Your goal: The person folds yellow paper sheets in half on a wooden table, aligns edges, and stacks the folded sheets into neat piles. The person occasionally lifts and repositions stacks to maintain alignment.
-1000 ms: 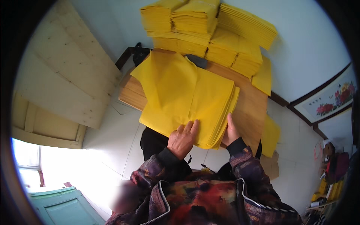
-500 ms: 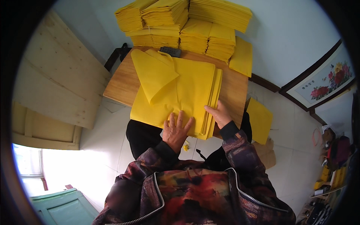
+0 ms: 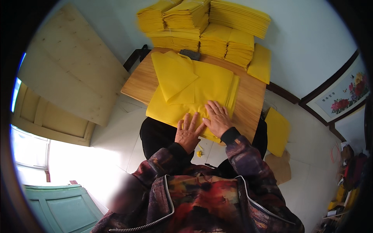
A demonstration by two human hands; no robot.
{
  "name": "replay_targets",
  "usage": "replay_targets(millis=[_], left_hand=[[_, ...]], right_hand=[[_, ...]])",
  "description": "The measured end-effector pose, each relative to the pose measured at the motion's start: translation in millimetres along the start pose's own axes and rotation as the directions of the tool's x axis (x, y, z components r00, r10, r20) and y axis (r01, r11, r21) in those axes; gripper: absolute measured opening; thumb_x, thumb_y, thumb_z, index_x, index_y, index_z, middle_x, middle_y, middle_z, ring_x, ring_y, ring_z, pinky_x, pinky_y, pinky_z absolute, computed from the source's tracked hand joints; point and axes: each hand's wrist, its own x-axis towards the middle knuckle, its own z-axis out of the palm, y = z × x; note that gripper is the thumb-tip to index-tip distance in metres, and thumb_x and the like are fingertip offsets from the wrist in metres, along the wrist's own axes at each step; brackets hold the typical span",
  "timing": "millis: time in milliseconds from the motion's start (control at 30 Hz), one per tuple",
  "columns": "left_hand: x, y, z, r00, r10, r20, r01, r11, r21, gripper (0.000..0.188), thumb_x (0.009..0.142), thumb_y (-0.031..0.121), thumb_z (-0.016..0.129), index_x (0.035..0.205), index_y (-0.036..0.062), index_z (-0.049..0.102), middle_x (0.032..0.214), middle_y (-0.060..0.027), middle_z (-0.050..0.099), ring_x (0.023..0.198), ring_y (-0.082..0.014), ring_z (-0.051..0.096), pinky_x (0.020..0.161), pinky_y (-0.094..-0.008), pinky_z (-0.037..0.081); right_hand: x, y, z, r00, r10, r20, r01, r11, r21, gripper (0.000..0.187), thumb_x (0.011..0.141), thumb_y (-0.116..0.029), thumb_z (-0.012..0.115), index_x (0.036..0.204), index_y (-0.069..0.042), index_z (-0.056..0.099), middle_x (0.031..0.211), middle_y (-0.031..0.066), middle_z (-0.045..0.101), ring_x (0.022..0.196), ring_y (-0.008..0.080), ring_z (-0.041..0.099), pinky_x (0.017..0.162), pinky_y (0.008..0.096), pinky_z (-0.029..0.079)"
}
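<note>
Several large yellow felt-like sheets [image 3: 211, 83] lie in a loose stack on the wooden table in front of me, their near edge overhanging towards my lap. A folded yellow piece [image 3: 175, 75] rests on top at the far left of the stack. Near the front edge my left hand [image 3: 188, 132] lies flat on the top sheet, fingers spread. Beside it my right hand [image 3: 218, 120] also rests flat on the same sheet, fingers stretched out and the thumb close to the left hand. Neither hand grips anything.
Bundled yellow stacks [image 3: 229, 42] stand along the back of the wooden table [image 3: 248, 105], with a dark grey object [image 3: 190, 54] before them. A yellow sheet [image 3: 278, 132] leans at the table's right. A wooden board [image 3: 70, 66] stands at left, a framed flower picture [image 3: 342, 93] at right.
My right hand has left the right edge of the stack and moved left onto the top sheet, beside my left hand. The whole view has shifted slightly.
</note>
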Motion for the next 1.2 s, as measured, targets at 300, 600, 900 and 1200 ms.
replay_targets(millis=[300,600,900,1200], left_hand=[[43.8,-56.4,-36.0,0.946,-0.076,-0.315,-0.023,0.954,-0.299,0.049,0.077,0.029,0.069,0.121,0.0103,0.057,0.132,-0.0121,0.051,0.126,-0.0298,0.043,0.101,-0.0467,0.035],[92.1,-142.5,-2.3,0.791,-0.579,-0.197,0.476,0.785,-0.397,0.044,0.079,0.026,0.065,0.12,0.0116,0.058,0.126,-0.0119,0.056,0.111,-0.0324,0.054,0.091,-0.0444,0.044],[72.0,-136.7,-32.7,0.653,-0.687,-0.318,-0.337,0.113,-0.935,0.016,0.091,0.007,0.058,0.103,-0.0013,0.064,0.095,-0.0058,0.068,0.082,-0.0124,0.063,0.074,-0.0256,0.049],[11.8,-66.7,-13.2,0.818,-0.562,-0.122,-0.254,-0.162,-0.953,0.021,0.091,0.007,0.059,0.111,0.0005,0.062,0.105,-0.0058,0.066,0.096,-0.0147,0.062,0.086,-0.0263,0.048]], right_hand=[[-17.3,13.0,11.6,0.997,0.024,-0.071,-0.026,0.999,-0.031,0.064,0.083,-0.032,0.063,0.137,-0.007,0.039,0.148,0.0096,0.031,0.138,0.0284,0.027,0.109,0.0505,0.023],[-17.3,14.5,13.0,0.998,0.056,-0.028,-0.056,0.998,-0.01,0.065,0.085,-0.032,0.062,0.14,-0.009,0.036,0.151,0.008,0.027,0.14,0.0265,0.023,0.11,0.0497,0.022],[-17.5,13.8,13.9,0.996,0.09,0.008,-0.09,0.996,-0.015,0.065,0.087,-0.038,0.057,0.141,-0.008,0.035,0.15,0.0085,0.028,0.14,0.0256,0.021,0.112,0.0497,0.019],[-25.7,15.5,-6.2,0.972,0.171,-0.16,-0.089,0.902,0.423,0.049,0.083,-0.02,0.064,0.125,-0.001,0.048,0.125,0.02,0.053,0.115,0.0361,0.051,0.096,0.0436,0.041]])
